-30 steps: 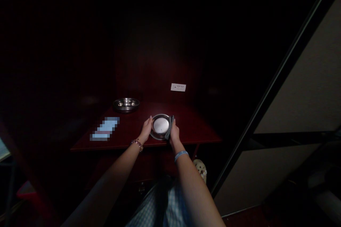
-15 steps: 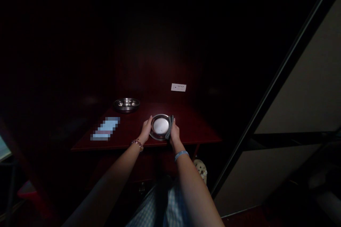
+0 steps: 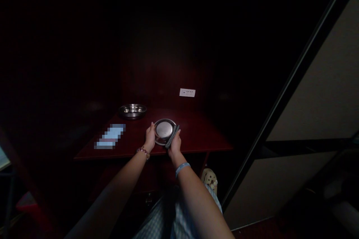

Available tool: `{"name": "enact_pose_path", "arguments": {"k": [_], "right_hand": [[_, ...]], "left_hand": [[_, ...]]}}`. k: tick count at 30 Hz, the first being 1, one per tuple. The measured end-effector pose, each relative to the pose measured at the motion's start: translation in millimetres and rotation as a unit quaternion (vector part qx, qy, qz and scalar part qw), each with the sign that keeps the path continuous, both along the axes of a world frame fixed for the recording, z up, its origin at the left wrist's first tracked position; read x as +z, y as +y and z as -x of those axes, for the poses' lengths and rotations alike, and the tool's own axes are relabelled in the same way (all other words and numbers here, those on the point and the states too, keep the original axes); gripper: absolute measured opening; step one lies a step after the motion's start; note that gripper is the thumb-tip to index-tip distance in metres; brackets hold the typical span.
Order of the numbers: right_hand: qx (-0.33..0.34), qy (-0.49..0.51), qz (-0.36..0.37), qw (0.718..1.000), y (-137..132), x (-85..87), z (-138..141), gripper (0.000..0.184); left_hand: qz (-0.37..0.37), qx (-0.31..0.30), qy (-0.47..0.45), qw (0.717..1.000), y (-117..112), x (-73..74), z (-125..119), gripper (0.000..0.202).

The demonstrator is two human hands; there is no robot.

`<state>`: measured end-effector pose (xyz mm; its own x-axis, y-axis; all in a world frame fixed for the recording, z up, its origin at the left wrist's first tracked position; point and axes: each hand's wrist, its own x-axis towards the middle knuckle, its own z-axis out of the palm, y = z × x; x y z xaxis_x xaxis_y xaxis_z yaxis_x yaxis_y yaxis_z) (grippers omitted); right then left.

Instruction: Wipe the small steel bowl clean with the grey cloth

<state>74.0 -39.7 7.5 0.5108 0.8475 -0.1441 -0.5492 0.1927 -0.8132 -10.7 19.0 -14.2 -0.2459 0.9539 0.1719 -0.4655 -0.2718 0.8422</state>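
A round stainless steel plate (image 3: 164, 130) is held over the front part of the dark red desk (image 3: 202, 134). My left hand (image 3: 150, 137) grips its left rim, thumb on the upper edge. On the right side, my right hand (image 3: 175, 142) is closed on a folded dark grey cloth (image 3: 172, 136), which is pressed around the plate's rim. Further back on the left stand stacked steel dishes (image 3: 132, 111), apart from both hands.
A blurred-out light blue flat item (image 3: 110, 136) lies on the desk's left side. On the back wall is a white socket panel (image 3: 187, 92). Below the desk at right shows a cream clog (image 3: 209, 177). A red container (image 3: 28, 203) stands low at left.
Both hands have shifted a little to the left with the plate. The cloth and my right hand have slid lower along the rim, and the plate is turned slightly.
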Motion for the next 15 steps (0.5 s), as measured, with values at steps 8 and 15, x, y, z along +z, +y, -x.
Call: {"name": "enact_pose_path", "arguments": {"k": [8, 15], "right_hand": [[0.028, 0.042, -0.046, 0.998, 10.3, -15.7, 13.8, 0.047], [-0.023, 0.025, -0.019, 0.999, 17.0, -21.4, 7.5, 0.051]], "left_hand": [[0.002, 0.033, -0.02, 0.999, 7.1, -2.3, 1.1, 0.056], [-0.035, 0.002, 0.059, 0.998, 2.2, -1.3, -2.6, 0.056]]}}
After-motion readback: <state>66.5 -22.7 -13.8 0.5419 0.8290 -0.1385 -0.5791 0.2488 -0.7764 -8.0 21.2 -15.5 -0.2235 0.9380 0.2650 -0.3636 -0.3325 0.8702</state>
